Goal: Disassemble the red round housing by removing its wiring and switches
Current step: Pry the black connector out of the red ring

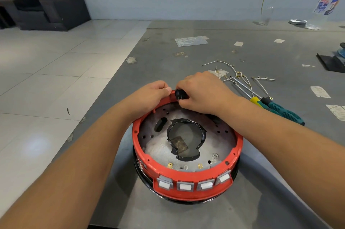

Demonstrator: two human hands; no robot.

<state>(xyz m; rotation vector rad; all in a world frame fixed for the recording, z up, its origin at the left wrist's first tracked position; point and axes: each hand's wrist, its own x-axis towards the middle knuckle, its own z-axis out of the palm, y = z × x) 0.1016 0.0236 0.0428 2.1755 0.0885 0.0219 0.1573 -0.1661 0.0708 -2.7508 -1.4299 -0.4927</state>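
The red round plastic housing (186, 172) sits on the grey metal table (261, 144), directly below both forearms. The left hand (149, 96) curls its fingers over the far rim of the housing, thumb pressed on the red edge. Just beside it, almost touching, the right hand (203, 94) closes its fingers around a small black round component (180, 94) seated at that same far rim. Nearer the person than both hands, four grey-framed white rocker switches (194, 184) line the housing's near outer wall. Inside, a perforated grey metal plate (160, 146) has a central opening edged with black tape. To the right of the right hand lie loose white wires with brass terminals (240, 75) and two screwdrivers, one yellow-handled and one green-handled (280, 110).
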